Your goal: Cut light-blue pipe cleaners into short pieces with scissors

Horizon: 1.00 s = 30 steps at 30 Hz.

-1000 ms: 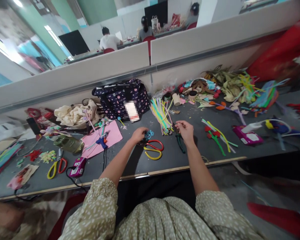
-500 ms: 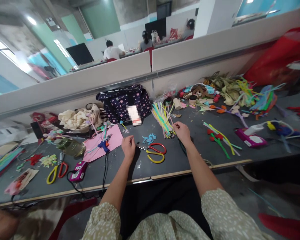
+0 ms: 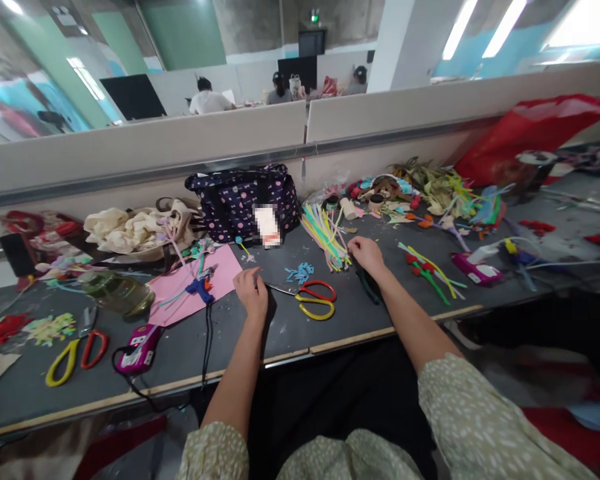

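My left hand (image 3: 251, 293) rests on the dark table by the pink sheet (image 3: 225, 270), its fingers loosely bent and slightly apart, with nothing visible in them. Just right of it lie scissors (image 3: 320, 315) with one red and one yellow handle; their blades point toward that hand. Behind the scissors is a small heap of cut blue pieces (image 3: 300, 272). My right hand (image 3: 367, 255) is pinched at the right edge of a bundle of pastel pipe cleaners (image 3: 325, 237), with a pale strand running to its fingertips. Beneath the right wrist, a dark-handled tool (image 3: 367, 287) is partly hidden.
A blue glue gun (image 3: 200, 288) lies on the pink sheet, its cord hanging over the table edge. Left are a green jar (image 3: 115, 293), more scissors (image 3: 73, 360) and a purple power strip (image 3: 140, 350). Behind stands a dotted bag (image 3: 220, 200). Red and green pipe cleaners (image 3: 433, 273) lie right.
The camera view has shifted left and slightly closer. My left hand's fingers have loosened from a more closed curl. My right hand stays pinched beside the bundle.
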Each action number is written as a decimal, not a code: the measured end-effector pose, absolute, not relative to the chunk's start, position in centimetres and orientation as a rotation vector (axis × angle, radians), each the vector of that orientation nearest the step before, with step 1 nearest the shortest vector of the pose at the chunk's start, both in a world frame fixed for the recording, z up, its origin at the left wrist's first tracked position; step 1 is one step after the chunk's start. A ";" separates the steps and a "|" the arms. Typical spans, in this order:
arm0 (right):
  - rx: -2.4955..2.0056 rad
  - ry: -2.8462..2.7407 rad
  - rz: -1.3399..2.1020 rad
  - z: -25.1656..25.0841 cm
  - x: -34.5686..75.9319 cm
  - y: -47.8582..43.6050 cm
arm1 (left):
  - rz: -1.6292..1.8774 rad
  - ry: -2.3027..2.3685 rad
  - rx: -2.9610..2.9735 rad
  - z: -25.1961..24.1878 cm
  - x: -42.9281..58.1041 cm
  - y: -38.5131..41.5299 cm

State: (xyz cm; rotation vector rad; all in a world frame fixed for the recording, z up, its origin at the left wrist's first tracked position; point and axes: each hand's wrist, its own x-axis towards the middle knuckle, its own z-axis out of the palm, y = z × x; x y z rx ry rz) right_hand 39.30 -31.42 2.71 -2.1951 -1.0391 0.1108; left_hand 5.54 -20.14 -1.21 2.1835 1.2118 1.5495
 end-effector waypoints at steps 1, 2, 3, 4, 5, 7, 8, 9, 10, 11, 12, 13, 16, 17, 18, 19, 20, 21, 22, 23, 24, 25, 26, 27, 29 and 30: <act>-2.205 -1.045 0.104 2.8 39.5 -31.0 | 1.566 1.208 2.183 -1.1 5.5 -20.2; -2.215 -1.051 0.101 2.9 39.7 -30.5 | 1.581 1.204 2.186 -1.1 5.4 -20.2; -2.224 -1.058 0.104 3.1 39.8 -29.9 | 1.592 1.203 2.188 -1.0 5.4 -20.2; -2.232 -1.065 0.111 3.2 40.0 -29.3 | 1.599 1.206 2.190 -1.0 5.4 -20.2; -2.240 -1.072 0.120 3.3 40.1 -28.6 | 1.604 1.211 2.194 -1.0 5.4 -20.2; -2.260 -1.077 0.139 3.7 40.5 -27.3 | 1.623 1.212 2.206 -1.1 5.5 -20.1; -2.273 -1.075 0.146 3.9 40.7 -26.7 | 1.637 1.204 2.213 -1.2 5.5 -20.1; -2.290 -1.068 0.152 4.1 40.9 -26.2 | 1.654 1.192 2.220 -1.3 5.5 -20.0; -2.311 -1.056 0.158 4.2 41.2 -25.7 | 1.673 1.178 2.224 -1.4 5.5 -20.0; -2.335 -1.041 0.166 4.4 41.4 -25.3 | 1.690 1.167 2.224 -1.4 5.5 -19.9; -2.360 -1.025 0.180 4.5 41.7 -25.0 | 1.704 1.159 2.223 -1.5 5.5 -19.9; -2.384 -1.011 0.201 4.5 41.9 -24.7 | 1.714 1.153 2.220 -1.5 5.5 -19.8; -2.437 -0.989 0.299 4.2 42.4 -24.1 | 1.721 1.140 2.224 -1.5 5.6 -19.8; -2.444 -0.988 0.331 4.0 42.5 -23.9 | 1.713 1.139 2.227 -1.5 5.6 -19.9; -2.446 -0.988 0.357 3.8 42.5 -23.7 | 1.702 1.139 2.230 -1.4 5.6 -19.9; -2.442 -0.987 0.372 3.6 42.6 -23.5 | 1.691 1.140 2.232 -1.4 5.7 -20.0; -2.432 -0.986 0.376 3.5 42.6 -23.3 | 1.680 1.142 2.231 -1.4 5.7 -20.0; -2.415 -0.985 0.369 3.5 42.7 -23.1 | 1.671 1.144 2.226 -1.3 5.7 -20.1; -2.392 -0.983 0.348 3.6 42.8 -22.9 | 1.665 1.146 2.220 -1.3 5.8 -20.1; -2.364 -0.979 0.316 3.8 42.9 -22.8 | 1.661 1.149 2.213 -1.3 5.8 -20.1; -2.330 -0.975 0.274 4.1 43.0 -22.8 | 1.658 1.152 2.206 -1.4 5.8 -20.0; -2.291 -0.974 0.226 4.5 43.2 -22.8 | 1.655 1.153 2.200 -1.4 5.8 -20.0; -2.248 -0.976 0.175 4.9 43.3 -22.8 | 1.652 1.153 2.193 -1.5 5.8 -19.9; -2.204 -0.981 0.123 5.4 43.3 -22.9 | 1.647 1.151 2.185 -1.6 5.8 -19.9; -2.117 -0.999 0.031 6.5 43.4 -23.3 | 1.629 1.151 2.167 -1.6 5.9 -19.8; -2.078 -1.009 -0.009 7.0 43.3 -23.5 | 1.617 1.155 2.157 -1.6 5.9 -19.8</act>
